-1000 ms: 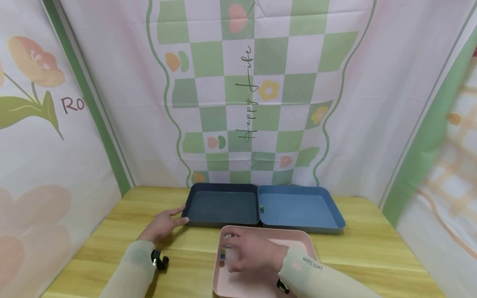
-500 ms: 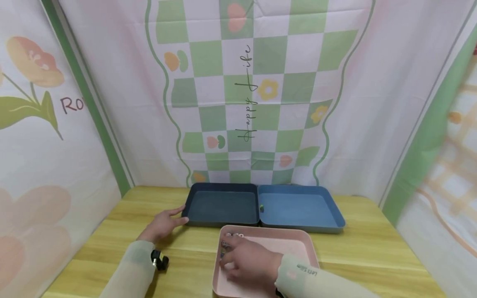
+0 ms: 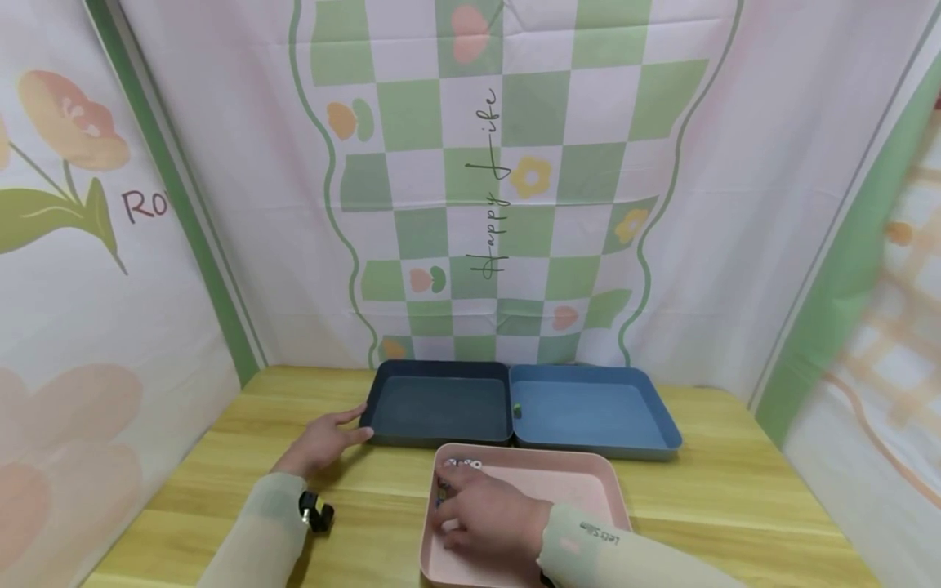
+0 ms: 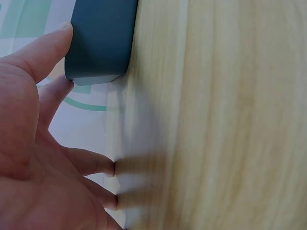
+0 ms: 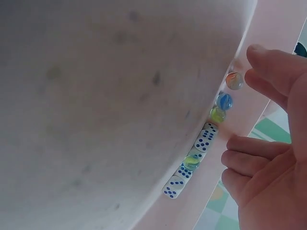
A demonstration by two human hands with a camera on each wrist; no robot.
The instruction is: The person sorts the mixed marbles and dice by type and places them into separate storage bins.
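Note:
My left hand [image 3: 319, 445] has its fingers spread at the left end of the dark blue tray [image 3: 434, 404]. In the left wrist view its thumb and index fingertips touch the tray's corner, while the other fingertips rest on the wooden table. Over the left side of the pink tray [image 3: 566, 490] is my right hand [image 3: 492, 510], fingers loosely bent with nothing between them. The right wrist view shows an orange marble [image 5: 234, 80] close to its fingertips, then a blue marble [image 5: 224, 101], a yellow-green marble [image 5: 218, 114] and several white dice [image 5: 205, 137] lined along the wall.
A lighter blue tray [image 3: 595, 408] stands against the dark one's right side, with a small green thing [image 3: 517, 411] near its left wall. Both stand behind the pink tray on the wooden table [image 3: 706, 490]. Printed curtains [image 3: 470, 188] hang close behind and at the sides.
My right hand has come down and left toward the pink tray's left wall, covering much of the row and leaving the dice at the far corner in sight. My left hand has stayed put.

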